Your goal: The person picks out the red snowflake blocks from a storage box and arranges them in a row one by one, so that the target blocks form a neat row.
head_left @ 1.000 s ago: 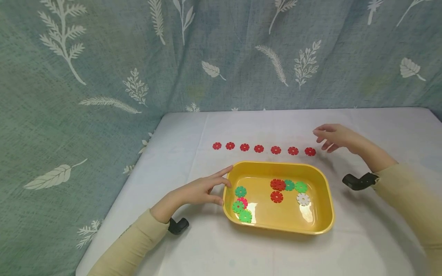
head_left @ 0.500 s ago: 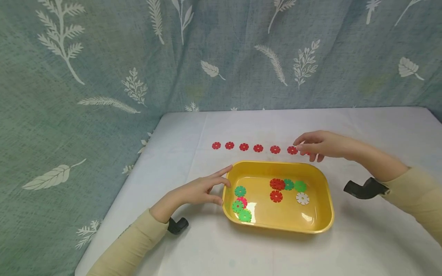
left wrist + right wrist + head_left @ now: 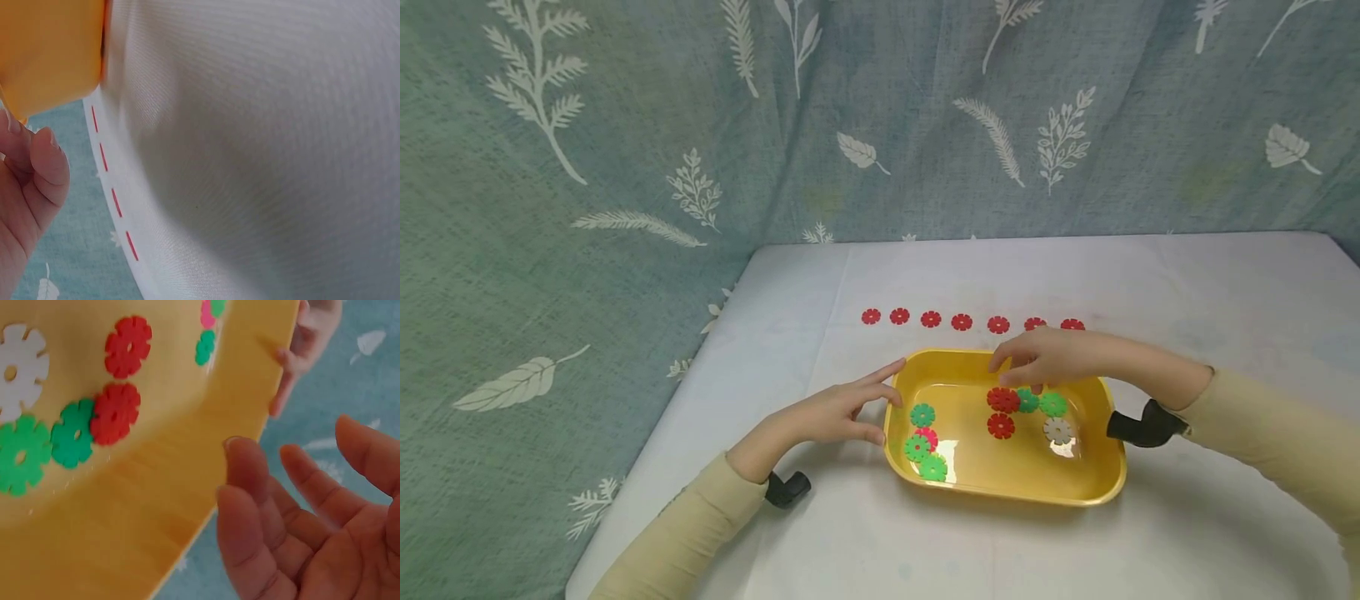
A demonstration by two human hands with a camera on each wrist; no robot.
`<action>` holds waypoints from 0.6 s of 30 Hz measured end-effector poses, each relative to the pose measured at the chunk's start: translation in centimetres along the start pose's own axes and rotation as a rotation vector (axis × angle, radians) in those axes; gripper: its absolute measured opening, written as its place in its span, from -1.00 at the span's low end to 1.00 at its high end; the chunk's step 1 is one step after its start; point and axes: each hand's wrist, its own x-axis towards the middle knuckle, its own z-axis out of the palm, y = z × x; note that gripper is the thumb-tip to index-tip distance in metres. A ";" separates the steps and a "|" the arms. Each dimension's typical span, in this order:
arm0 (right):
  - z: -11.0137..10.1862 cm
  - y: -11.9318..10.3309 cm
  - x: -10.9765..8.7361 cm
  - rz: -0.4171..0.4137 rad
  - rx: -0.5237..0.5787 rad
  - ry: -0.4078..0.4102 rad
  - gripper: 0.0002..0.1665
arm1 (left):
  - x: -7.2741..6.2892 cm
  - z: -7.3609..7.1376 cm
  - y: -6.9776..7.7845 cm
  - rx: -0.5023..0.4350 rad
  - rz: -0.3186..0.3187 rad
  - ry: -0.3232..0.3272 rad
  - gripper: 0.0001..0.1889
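Note:
My left hand (image 3: 838, 412) grips the left rim of a yellow plastic tray (image 3: 1007, 492), a finger hooked over the edge and the thumb outside. Above the tray's back part hovers my right hand (image 3: 1048, 357), holding nothing, its fingers loosely bent. Just below its fingertips lie overlapping red notched discs (image 3: 1003, 400) beside a teal disc (image 3: 1028, 401) and a green disc (image 3: 1054, 405). Another red disc (image 3: 1001, 427) and a white disc (image 3: 1058, 431) lie nearer the front. The right wrist view shows these discs close up, with the right fingers (image 3: 240, 525) near the tray's wall.
Behind the tray, several red discs (image 3: 931, 319) form a row on the white cloth (image 3: 805, 542); my right hand partly covers two at its right end. Green, teal and pink discs (image 3: 917, 448) cluster at the tray's left. A leaf-patterned curtain (image 3: 925, 125) hangs behind and left.
My right hand has come from beyond the row's right end, passed over the red discs, and moved left and nearer to above the tray. The left hand and tray stay put.

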 end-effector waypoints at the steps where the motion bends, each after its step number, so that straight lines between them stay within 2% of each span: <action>1: 0.2 -0.1 0.2 0.002 -0.019 -0.013 -0.55 | 0.0 0.0 0.0 -0.001 -0.001 -0.001 -0.52; 6: 1.1 -0.5 1.4 0.008 -0.109 -0.075 -0.56 | 0.0 0.0 0.0 0.001 -0.001 -0.002 -0.50; 12: 2.2 -0.4 3.1 0.013 -0.105 -0.121 -0.59 | -0.1 0.0 0.0 -0.009 -0.003 0.003 -0.52; 18: 2.9 0.1 4.2 0.066 -0.132 -0.138 -0.61 | -0.1 0.0 0.2 -0.021 -0.009 0.001 -0.53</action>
